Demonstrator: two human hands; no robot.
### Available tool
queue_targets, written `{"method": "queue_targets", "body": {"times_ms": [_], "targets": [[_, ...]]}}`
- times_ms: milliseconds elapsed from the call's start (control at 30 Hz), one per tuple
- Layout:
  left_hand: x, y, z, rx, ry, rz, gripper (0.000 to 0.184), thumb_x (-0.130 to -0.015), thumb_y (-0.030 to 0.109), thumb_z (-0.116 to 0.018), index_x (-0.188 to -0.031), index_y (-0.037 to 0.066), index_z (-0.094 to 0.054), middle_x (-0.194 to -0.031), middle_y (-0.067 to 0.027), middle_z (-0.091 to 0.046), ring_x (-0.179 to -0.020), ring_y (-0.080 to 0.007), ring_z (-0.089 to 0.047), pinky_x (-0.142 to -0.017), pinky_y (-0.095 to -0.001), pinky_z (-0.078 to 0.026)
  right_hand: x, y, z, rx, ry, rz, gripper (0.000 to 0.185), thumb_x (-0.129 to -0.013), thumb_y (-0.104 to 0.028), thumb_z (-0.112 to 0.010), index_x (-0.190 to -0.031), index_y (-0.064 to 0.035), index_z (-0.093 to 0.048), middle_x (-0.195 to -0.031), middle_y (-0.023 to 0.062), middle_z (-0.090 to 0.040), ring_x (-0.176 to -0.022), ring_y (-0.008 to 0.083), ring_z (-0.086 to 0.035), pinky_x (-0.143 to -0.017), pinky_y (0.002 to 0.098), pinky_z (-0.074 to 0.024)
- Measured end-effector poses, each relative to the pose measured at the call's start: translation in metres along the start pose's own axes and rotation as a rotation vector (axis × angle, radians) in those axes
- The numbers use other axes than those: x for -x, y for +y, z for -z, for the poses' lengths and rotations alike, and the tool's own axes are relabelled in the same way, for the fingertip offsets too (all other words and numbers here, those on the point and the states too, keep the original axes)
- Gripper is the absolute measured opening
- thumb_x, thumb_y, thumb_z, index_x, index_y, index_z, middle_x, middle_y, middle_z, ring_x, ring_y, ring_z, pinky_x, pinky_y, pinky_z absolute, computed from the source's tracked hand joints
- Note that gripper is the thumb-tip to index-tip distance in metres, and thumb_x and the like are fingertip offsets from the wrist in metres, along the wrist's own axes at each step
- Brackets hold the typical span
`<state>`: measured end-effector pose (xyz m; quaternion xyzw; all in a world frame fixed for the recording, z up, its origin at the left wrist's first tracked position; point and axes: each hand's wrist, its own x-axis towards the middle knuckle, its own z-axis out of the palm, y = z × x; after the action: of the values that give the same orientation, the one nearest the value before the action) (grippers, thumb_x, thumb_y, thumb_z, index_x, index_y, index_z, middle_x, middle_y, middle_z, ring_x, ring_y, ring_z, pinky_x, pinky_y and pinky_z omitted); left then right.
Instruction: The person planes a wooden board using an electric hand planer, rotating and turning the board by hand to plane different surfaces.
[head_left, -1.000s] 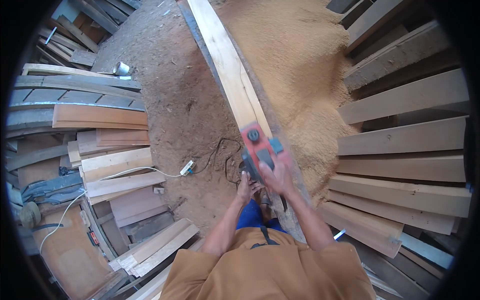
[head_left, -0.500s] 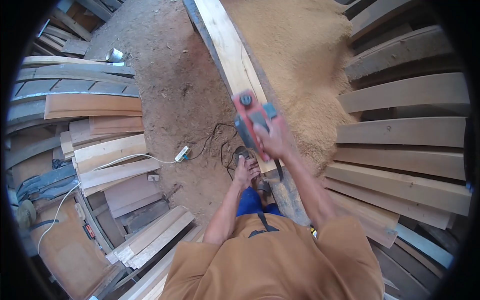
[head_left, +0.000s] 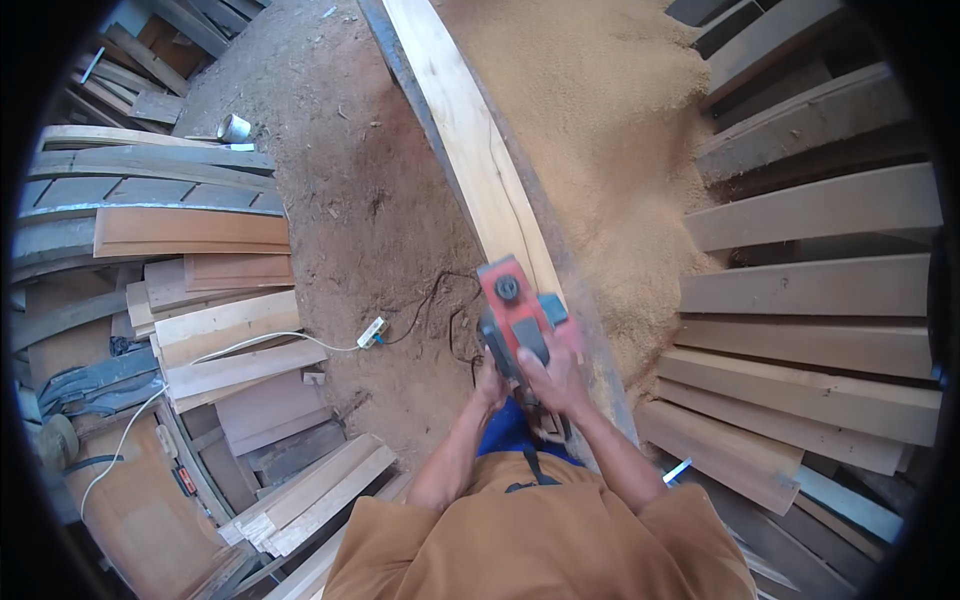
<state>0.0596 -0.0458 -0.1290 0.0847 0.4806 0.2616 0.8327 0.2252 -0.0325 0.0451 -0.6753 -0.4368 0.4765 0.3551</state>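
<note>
A red and dark electric planer sits over the near end of a long pale board. My right hand is closed around its rear handle. My left hand is up against the planer's left side, by the dark housing; its fingers are mostly hidden, so I cannot tell whether it grips. The board lies lengthwise on a narrow dark bench, running away from my body. A dark cord loops over the ground to the left of the planer.
Sawdust is heaped along the bench's right side. Thick planks are stacked at the right. Boards and panels lie piled at the left. A white extension socket with a pale cable rests on the dirt floor, and a tin stands farther back.
The planer and my right hand have come back along the board toward my body. My left hand, earlier apart with fingers showing near the board's end, is now against the planer's side.
</note>
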Motion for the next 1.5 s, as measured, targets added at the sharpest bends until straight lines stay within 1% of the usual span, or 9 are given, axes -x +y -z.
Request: {"method": "queue_targets", "body": {"times_ms": [133,333,533,633,733,867,1033,1300,1500], "targets": [[0.002,0.009,-0.001,-0.136,0.001,0.144,0.088,-0.102,0.075,-0.02,-0.136,0.001,-0.054,-0.124,-0.0129,-0.064,-0.115,-0.0256,-0.062,-0.105,-0.0423,-0.047,-0.129,-0.048,-0.008,0.066,0.057,0.124,0.066,-0.096,-0.051,-0.058,-0.133,0.0027,-0.06,-0.102,0.0257,-0.072,-0.099,0.0373,-0.072,-0.088,0.0443,-0.0541],[-0.02,-0.006,0.017,-0.206,0.041,0.166,0.058,-0.107,0.064,-0.032,-0.116,0.013,-0.058,-0.111,-0.005,-0.063,-0.096,-0.0173,-0.057,-0.092,-0.0362,-0.048,-0.301,-0.134,0.003,0.137,0.115,0.162,0.068,-0.094,-0.063,-0.057,-0.087,0.0036,-0.073,-0.067,0.012,-0.069,-0.066,0.0224,-0.07,-0.07,0.038,-0.0559],[-0.021,0.028,-0.003,-0.262,0.109,0.121,0.055,-0.109,0.058,-0.032,-0.125,0.012,-0.058,-0.096,-0.0002,-0.063,-0.082,-0.014,-0.058,-0.077,-0.0303,-0.049,-0.308,-0.136,0.031,-0.016,-0.037,-0.045,0.07,-0.098,-0.05,-0.064,-0.131,0.0109,-0.06,-0.074,0.0111,-0.068,-0.067,0.019,-0.067,-0.062,0.035,-0.0538],[-0.032,0.031,0.011,-0.149,0.009,0.091,0.057,-0.11,0.057,-0.029,-0.131,0.012,-0.058,-0.091,0.0002,-0.063,-0.077,-0.0136,-0.059,-0.07,-0.0281,-0.049,-0.25,-0.101,0.038,-0.042,0.045,-0.021,0.051,-0.097,-0.05,-0.064,-0.083,-0.0016,-0.071,-0.061,0.0039,-0.064,-0.053,0.0129,-0.062,-0.054,0.0319,-0.0513],[-0.04,0.042,-0.014,-0.09,0.076,-0.007,0.06,-0.11,0.057,-0.027,-0.135,0.011,-0.057,-0.095,-0.0018,-0.066,-0.08,-0.0151,-0.061,-0.071,-0.0296,-0.051,-0.169,-0.018,0.037,0.035,0.086,0.069,0.042,-0.097,-0.043,-0.061,-0.108,-0.0028,-0.07,-0.065,0.0042,-0.064,-0.057,0.0137,-0.064,-0.058,0.0329,-0.0529],[-0.032,0.051,-0.039,-0.241,0.169,-0.08,0.073,-0.108,0.063,-0.021,-0.138,0.008,-0.056,-0.124,-0.0105,-0.067,-0.108,-0.0234,-0.065,-0.088,-0.0415,-0.053,0.011,0.009,0.069,0.071,-0.11,-0.075,0.086,-0.094,-0.05,-0.059,-0.161,-0.003,-0.029,-0.116,0.0294,-0.069,-0.117,0.0415,-0.066,-0.102,0.0442,-0.0492],[-0.028,0.036,-0.044,-0.234,0.18,-0.147,0.076,-0.107,0.064,-0.019,-0.145,0.006,-0.051,-0.127,-0.014,-0.067,-0.112,-0.0266,-0.065,-0.098,-0.0457,-0.052,0.129,0.047,0.067,-0.064,-0.028,-0.057,0.069,-0.092,-0.05,-0.063,-0.136,0.0027,-0.054,-0.111,0.029,-0.07,-0.107,0.0438,-0.069,-0.093,0.0483,-0.0522],[-0.055,0.023,-0.035,0.008,0.241,-0.281,0.073,-0.109,0.061,-0.018,-0.144,0.006,-0.05,-0.132,-0.0117,-0.063,-0.115,-0.022,-0.062,-0.099,-0.0384,-0.051,-0.023,0.005,0.04,0.005,0.045,-0.016,0.068,-0.093,-0.05,-0.062,-0.128,0.0071,-0.057,-0.103,0.034,-0.069,-0.102,0.0493,-0.068,-0.089,0.0512,-0.0532],[-0.056,0.013,-0.062,-0.502,0.351,-0.527,0.07,-0.111,0.055,-0.019,-0.142,0.001,-0.052,-0.134,-0.0151,-0.061,-0.124,-0.0285,-0.059,-0.109,-0.0396,-0.043,-0.209,-0.088,0.03,0.127,0.086,0.102,0.075,-0.096,-0.055,-0.055,-0.141,0.0054,-0.055,-0.104,0.0341,-0.071,-0.102,0.0438,-0.072,-0.09,0.0454,-0.0544]]}}
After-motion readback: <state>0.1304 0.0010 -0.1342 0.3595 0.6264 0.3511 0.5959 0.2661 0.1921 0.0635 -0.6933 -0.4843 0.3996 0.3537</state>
